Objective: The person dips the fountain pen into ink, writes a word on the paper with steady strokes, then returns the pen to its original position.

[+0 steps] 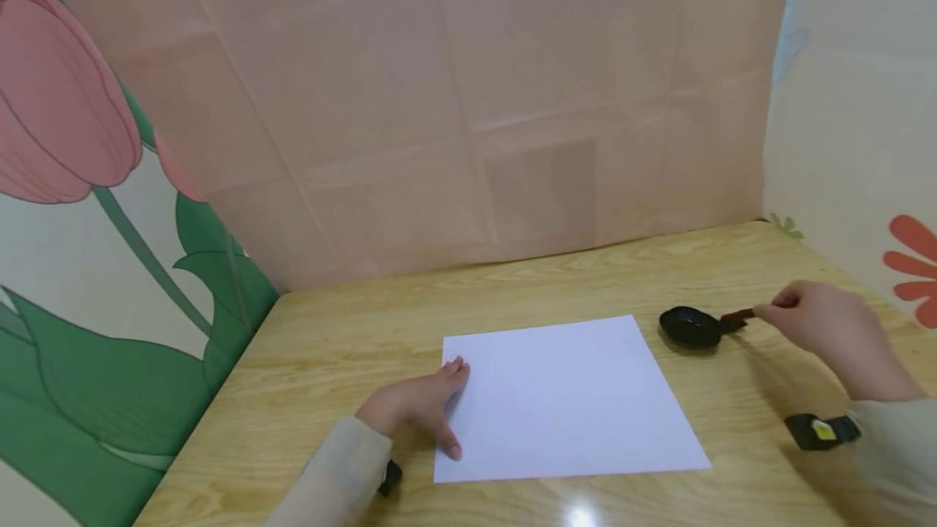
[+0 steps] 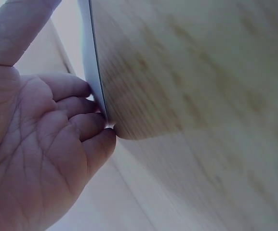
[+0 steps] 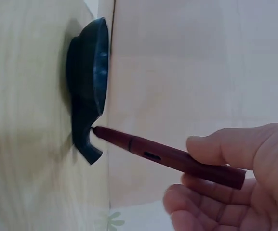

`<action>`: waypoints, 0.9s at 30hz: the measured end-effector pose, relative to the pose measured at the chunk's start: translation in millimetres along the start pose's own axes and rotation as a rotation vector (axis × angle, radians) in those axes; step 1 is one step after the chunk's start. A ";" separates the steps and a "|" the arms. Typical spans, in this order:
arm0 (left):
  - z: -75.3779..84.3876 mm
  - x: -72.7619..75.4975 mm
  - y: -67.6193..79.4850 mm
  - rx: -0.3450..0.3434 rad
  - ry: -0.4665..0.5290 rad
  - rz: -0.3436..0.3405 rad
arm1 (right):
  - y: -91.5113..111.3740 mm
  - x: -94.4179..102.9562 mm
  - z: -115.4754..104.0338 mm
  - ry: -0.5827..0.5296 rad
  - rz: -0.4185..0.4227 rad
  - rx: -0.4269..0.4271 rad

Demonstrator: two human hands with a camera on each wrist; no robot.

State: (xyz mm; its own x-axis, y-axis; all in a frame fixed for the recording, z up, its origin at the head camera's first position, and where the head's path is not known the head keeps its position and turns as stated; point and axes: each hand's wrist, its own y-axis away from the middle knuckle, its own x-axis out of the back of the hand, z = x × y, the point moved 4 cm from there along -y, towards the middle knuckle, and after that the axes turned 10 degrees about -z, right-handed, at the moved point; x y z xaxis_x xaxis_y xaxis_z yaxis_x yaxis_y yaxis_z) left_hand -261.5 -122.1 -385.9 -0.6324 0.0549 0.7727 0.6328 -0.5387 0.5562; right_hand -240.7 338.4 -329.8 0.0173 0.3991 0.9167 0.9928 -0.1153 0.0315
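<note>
A white sheet of paper (image 1: 564,405) lies flat on the wooden table. My left hand (image 1: 424,401) is at its left edge, thumb and fingers spread apart, fingertips touching the sheet; the left wrist view shows the palm (image 2: 42,144) beside the paper edge. At the right, my right hand (image 1: 827,328) pinches a dark red pen-like stick (image 3: 172,161) between thumb and fingers. Its narrow end meets the notched handle of a small black dish (image 1: 690,328). That dish (image 3: 88,72) stands on the table, right of the paper. What the stick exactly is, I cannot tell.
Around the paper lies the light wood tabletop (image 1: 344,348). A pinkish cloth (image 1: 439,104) hangs behind the table. Tulip-printed fabric (image 1: 66,96) covers the left side, and a pale flowered sheet (image 1: 856,145) covers the right.
</note>
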 end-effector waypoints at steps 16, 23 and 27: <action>1.3 -0.1 4.2 0.015 0.011 0.004 | -12.0 27.7 -38.4 -0.075 0.154 0.061; -0.1 1.0 4.3 0.011 0.030 0.006 | -14.7 23.2 -57.2 -0.106 0.177 0.096; -1.1 0.1 3.7 0.005 0.028 0.007 | -16.8 13.2 -59.7 -0.122 0.153 0.105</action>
State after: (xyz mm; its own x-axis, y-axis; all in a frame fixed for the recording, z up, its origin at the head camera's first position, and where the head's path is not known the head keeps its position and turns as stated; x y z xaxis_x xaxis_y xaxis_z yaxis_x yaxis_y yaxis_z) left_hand -259.8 -125.0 -384.1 -0.6398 0.0276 0.7680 0.6397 -0.5347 0.5521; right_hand -264.2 291.3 -294.5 0.1767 0.4924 0.8523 0.9843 -0.0903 -0.1519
